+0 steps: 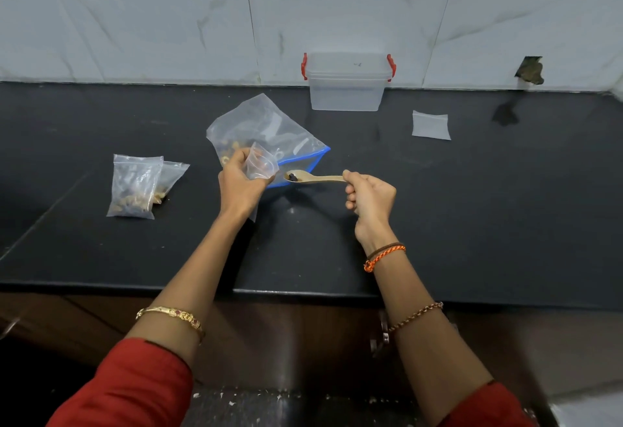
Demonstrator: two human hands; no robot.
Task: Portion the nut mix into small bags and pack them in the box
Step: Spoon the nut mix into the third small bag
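- Two filled small bags point(135, 187) lie at the left of the counter point(472, 224); one empty bag point(431, 125) lies right.
- Left hand point(240, 180) pinches one open bag point(260, 166).
- Right hand point(369, 199) grips one spoon point(312, 178) holding nuts, beside the big bag point(266, 129).
- One closed box point(347, 80) stands at the wall; no legible writing.

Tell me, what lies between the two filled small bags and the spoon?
In the head view: the left hand holding a small open bag, with the big nut-mix bag behind it.

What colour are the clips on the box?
Red, on the box's clips, seen in the head view.
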